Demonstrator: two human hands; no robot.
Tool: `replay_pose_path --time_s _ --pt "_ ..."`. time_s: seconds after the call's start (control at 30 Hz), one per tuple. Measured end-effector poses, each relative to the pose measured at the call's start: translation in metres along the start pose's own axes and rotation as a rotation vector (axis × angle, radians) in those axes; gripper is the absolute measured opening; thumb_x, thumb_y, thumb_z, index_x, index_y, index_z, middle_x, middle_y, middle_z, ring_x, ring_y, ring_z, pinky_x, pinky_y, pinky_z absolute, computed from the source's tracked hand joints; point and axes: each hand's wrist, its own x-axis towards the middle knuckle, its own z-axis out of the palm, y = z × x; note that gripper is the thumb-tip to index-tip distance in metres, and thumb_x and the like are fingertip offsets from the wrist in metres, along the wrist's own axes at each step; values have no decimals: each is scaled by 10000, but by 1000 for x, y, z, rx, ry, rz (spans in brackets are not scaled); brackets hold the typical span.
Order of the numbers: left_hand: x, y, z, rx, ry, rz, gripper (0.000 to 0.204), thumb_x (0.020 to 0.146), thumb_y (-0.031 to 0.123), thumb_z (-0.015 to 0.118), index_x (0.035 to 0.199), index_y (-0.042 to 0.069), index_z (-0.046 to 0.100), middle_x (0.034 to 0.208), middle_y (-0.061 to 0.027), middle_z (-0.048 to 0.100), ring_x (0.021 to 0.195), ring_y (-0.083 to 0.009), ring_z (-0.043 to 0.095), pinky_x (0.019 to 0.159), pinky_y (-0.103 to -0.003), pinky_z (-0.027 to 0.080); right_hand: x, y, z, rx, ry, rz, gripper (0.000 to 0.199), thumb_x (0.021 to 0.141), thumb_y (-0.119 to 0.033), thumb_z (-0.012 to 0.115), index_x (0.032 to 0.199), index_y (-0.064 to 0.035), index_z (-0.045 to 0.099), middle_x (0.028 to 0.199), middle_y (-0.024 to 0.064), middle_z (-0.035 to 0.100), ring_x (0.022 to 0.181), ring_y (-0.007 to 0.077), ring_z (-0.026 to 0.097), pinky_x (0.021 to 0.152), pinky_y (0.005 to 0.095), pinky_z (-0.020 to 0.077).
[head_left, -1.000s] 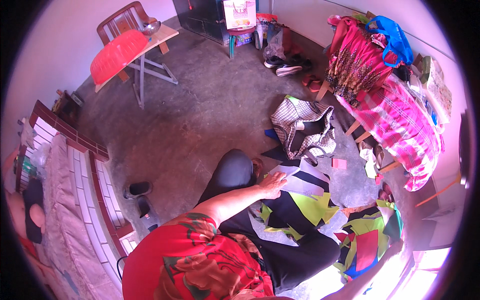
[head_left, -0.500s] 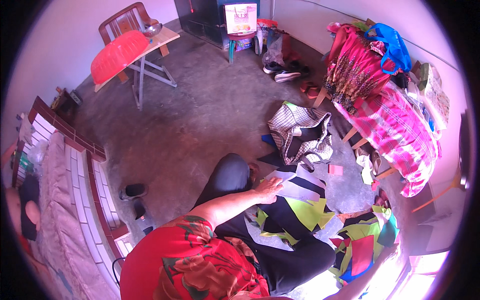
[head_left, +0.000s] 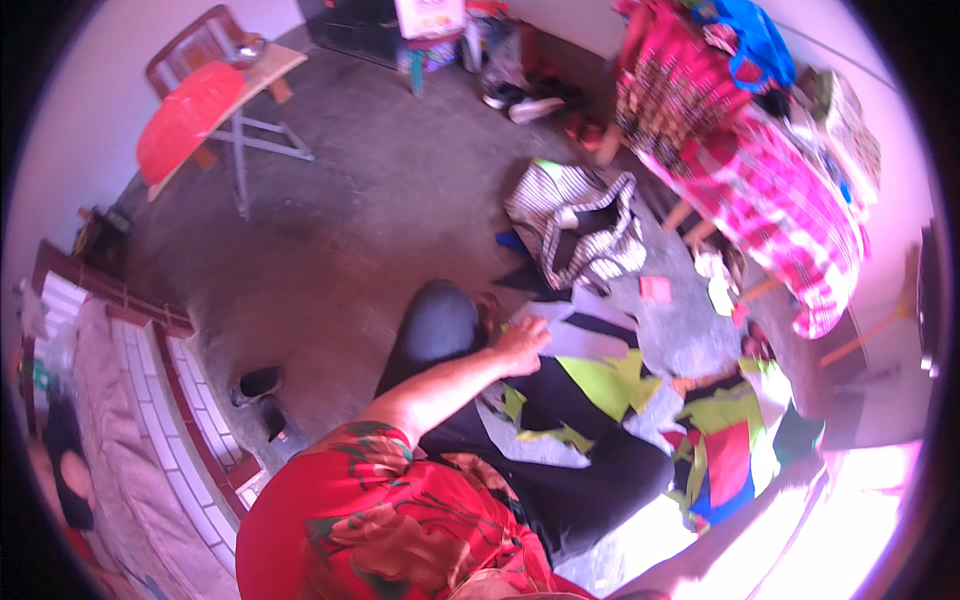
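Observation:
My left hand [head_left: 523, 345] reaches over the scraps in front of my folded legs, its fingers stretched out beside a flat grey piece [head_left: 583, 342]. Black pieces and a jagged lime-green piece [head_left: 605, 385] lie under and next to it. On the right is a second heap with a red piece [head_left: 727, 463], lime-green and blue ones, and a dark green piece [head_left: 797, 436]. My right hand [head_left: 808, 478] is at the edge of that heap, washed out by bright light. Its fingers cannot be made out.
A checked bag [head_left: 575, 225] stands open ahead, with a small pink block [head_left: 655, 289] near it. Clothes and a pink plaid cloth [head_left: 775, 205] cover a wooden seat at right. Dark shoes [head_left: 257, 385] lie left. A red basin [head_left: 190, 118] rests on a folding table [head_left: 262, 72].
The whole view has shifted, so the room sits further left and higher. My left hand has drawn back slightly from the grey piece. My right forearm has moved outward to the right.

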Motion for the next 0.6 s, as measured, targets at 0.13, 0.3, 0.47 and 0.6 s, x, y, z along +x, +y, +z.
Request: replay_pose_path --time_s 0.13,0.3,0.47,0.6 --pt "7 -2 4 -7 44 36 432 642 105 619 1062 20 566 1234 -186 459 1154 -365 442 889 -469 451 -25 -53 17 349 18 106 15 826 -55 599 838 -64 602 887 109 642 768 211 632 679 353 550" --pt "0 -10 3 -20 48 25 416 664 117 648 1062 41 556 1245 -166 442 1188 -350 426 896 -479 450 -96 -45 71 652 -127 436 49 814 -19 620 819 -63 598 882 112 652 765 194 636 685 331 554" --pt "2 -11 3 -28 26 67 395 676 121 658 1055 65 562 1262 -160 438 1196 -344 421 894 -486 444 -191 -51 122 983 -285 659 95 821 19 617 808 -59 565 849 102 658 748 182 644 693 315 552" --pt "1 -14 4 8 -10 16 440 669 131 686 1087 81 556 1256 -161 450 1205 -350 417 946 -469 403 -227 -39 135 1059 -467 856 86 838 -7 619 830 -59 552 852 127 661 744 202 653 666 328 559"
